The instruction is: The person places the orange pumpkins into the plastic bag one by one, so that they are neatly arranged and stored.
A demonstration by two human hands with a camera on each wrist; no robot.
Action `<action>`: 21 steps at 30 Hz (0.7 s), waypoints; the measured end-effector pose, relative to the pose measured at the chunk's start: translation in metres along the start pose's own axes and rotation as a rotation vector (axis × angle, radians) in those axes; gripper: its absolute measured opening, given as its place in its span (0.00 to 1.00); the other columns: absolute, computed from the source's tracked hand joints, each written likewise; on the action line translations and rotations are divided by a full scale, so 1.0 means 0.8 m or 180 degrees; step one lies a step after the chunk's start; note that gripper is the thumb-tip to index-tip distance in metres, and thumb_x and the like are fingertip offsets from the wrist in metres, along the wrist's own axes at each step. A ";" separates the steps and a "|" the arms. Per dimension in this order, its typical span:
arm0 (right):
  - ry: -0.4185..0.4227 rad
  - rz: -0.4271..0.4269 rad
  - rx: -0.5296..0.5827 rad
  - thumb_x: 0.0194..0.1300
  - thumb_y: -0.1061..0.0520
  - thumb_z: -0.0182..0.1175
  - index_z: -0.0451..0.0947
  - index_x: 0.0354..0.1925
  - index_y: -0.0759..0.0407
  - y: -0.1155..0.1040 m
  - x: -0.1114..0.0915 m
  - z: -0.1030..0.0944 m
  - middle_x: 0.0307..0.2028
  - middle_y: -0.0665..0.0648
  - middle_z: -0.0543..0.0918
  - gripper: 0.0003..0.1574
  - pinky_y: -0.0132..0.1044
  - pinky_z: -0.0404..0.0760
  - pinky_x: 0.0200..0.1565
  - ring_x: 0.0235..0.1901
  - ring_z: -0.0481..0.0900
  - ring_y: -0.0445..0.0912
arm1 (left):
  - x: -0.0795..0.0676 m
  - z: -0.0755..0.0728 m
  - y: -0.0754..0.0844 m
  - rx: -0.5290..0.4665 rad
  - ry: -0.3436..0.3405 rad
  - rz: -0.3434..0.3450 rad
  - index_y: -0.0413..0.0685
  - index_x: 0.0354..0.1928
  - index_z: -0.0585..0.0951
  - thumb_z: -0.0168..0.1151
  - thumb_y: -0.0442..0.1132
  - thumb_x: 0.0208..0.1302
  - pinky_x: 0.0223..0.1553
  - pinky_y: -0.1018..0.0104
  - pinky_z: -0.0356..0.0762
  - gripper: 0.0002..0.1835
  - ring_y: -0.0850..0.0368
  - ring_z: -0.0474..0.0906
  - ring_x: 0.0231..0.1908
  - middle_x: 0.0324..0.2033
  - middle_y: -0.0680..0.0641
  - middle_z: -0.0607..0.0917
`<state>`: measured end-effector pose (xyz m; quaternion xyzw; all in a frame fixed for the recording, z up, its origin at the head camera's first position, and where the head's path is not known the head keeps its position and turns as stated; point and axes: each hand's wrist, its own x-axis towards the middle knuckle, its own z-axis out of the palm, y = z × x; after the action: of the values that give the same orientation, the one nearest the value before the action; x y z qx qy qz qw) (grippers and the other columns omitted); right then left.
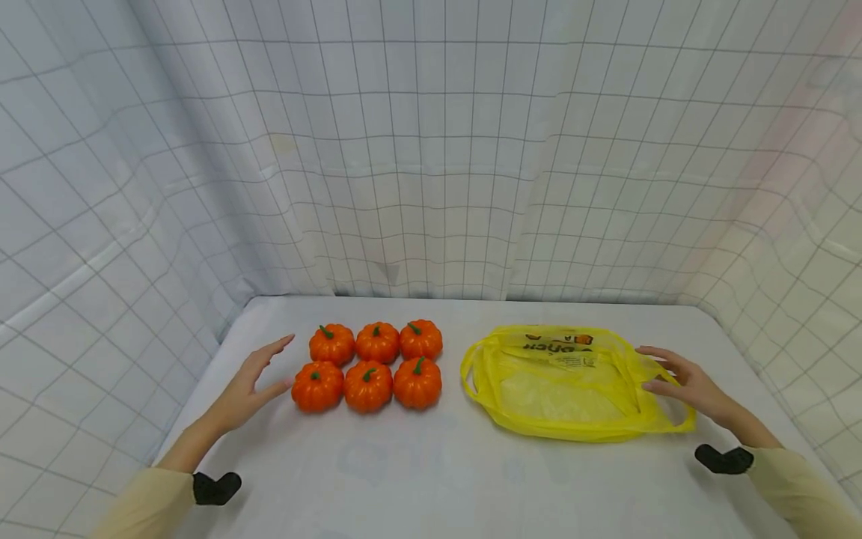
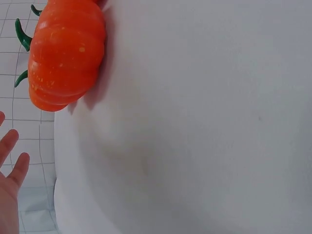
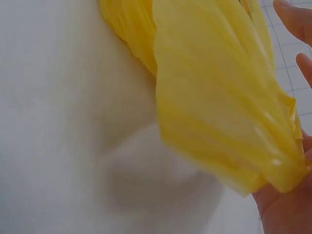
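Observation:
Several small orange pumpkins with green stems stand close together in two rows on the white table. Left of them is my left hand, thumb and fingers spread, the thumb tip right beside the nearest front pumpkin; whether they touch I cannot tell. That hand holds nothing. A yellow plastic bag lies spread to the right, its mouth open and a loop handle at each end. My right hand is at the right handle, fingers extended. In the right wrist view the handle lies against the palm near the thumb.
White cloth with a dark grid hangs behind the table and along both sides. Bare white tabletop stretches in front of the pumpkins and the bag. A black strap piece sits at the left wrist, another at the right.

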<state>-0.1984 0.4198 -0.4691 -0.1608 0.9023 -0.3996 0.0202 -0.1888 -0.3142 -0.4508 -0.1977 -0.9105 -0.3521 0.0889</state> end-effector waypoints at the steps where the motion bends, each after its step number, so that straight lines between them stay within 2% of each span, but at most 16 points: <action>1: -0.0004 -0.0002 -0.0003 0.65 0.58 0.60 0.62 0.69 0.55 0.000 0.001 0.001 0.60 0.24 0.59 0.36 0.29 0.72 0.52 0.53 0.59 0.20 | 0.001 0.002 0.000 -0.0037 0.0010 -0.0022 0.49 0.73 0.59 0.61 0.37 0.64 0.60 0.51 0.63 0.36 0.64 0.59 0.62 0.69 0.39 0.64; 3: -0.0036 -0.0013 0.0045 0.66 0.57 0.60 0.62 0.69 0.56 0.000 0.003 0.002 0.61 0.26 0.60 0.35 0.21 0.72 0.46 0.52 0.63 0.21 | 0.003 0.006 -0.001 -0.0105 0.0023 -0.0087 0.49 0.72 0.59 0.61 0.38 0.64 0.57 0.65 0.64 0.36 0.68 0.60 0.61 0.68 0.41 0.65; 6: -0.0098 0.0003 0.0120 0.66 0.57 0.60 0.62 0.68 0.57 -0.001 0.006 0.004 0.61 0.27 0.60 0.35 0.23 0.75 0.44 0.48 0.68 0.24 | 0.004 0.012 -0.003 -0.0216 0.0041 -0.0173 0.50 0.72 0.60 0.61 0.39 0.64 0.55 0.75 0.63 0.35 0.70 0.62 0.60 0.67 0.42 0.67; 8: -0.0118 0.0033 0.0123 0.65 0.56 0.61 0.63 0.68 0.57 -0.001 0.008 0.006 0.60 0.26 0.60 0.35 0.22 0.75 0.45 0.49 0.68 0.23 | 0.004 0.015 -0.002 -0.0293 0.0044 -0.0222 0.49 0.71 0.61 0.62 0.39 0.64 0.54 0.73 0.65 0.35 0.70 0.63 0.59 0.66 0.41 0.68; 11: -0.0093 0.0085 0.0056 0.64 0.54 0.62 0.64 0.68 0.56 0.000 0.011 0.009 0.59 0.25 0.59 0.36 0.18 0.71 0.46 0.52 0.60 0.17 | 0.004 0.020 -0.001 -0.0342 0.0061 -0.0272 0.48 0.70 0.62 0.63 0.39 0.63 0.54 0.69 0.68 0.35 0.65 0.65 0.58 0.65 0.38 0.68; 15: -0.0093 0.0126 0.0028 0.63 0.52 0.63 0.64 0.68 0.54 0.003 0.013 0.014 0.59 0.26 0.58 0.37 0.15 0.67 0.47 0.53 0.54 0.15 | 0.003 0.027 0.002 -0.0378 0.0061 -0.0343 0.48 0.69 0.63 0.66 0.39 0.61 0.53 0.72 0.70 0.36 0.56 0.68 0.58 0.64 0.37 0.70; 19: -0.0101 0.0103 0.0017 0.61 0.53 0.65 0.64 0.67 0.54 0.010 0.016 0.019 0.59 0.23 0.58 0.38 0.14 0.66 0.48 0.54 0.53 0.15 | 0.002 0.034 0.002 -0.0397 0.0006 -0.0422 0.48 0.69 0.64 0.67 0.40 0.60 0.52 0.74 0.72 0.36 0.48 0.69 0.57 0.63 0.39 0.71; 21: -0.0094 0.0071 0.0036 0.61 0.54 0.65 0.64 0.67 0.55 0.014 0.016 0.022 0.58 0.22 0.58 0.39 0.15 0.66 0.48 0.54 0.54 0.15 | 0.002 0.037 0.001 -0.0389 -0.0017 -0.0453 0.48 0.68 0.64 0.67 0.41 0.60 0.52 0.73 0.72 0.36 0.50 0.69 0.57 0.63 0.40 0.71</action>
<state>-0.2110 0.4102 -0.4877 -0.1566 0.9013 -0.4020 0.0389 -0.1904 -0.2937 -0.4716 -0.1385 -0.8993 -0.4119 0.0490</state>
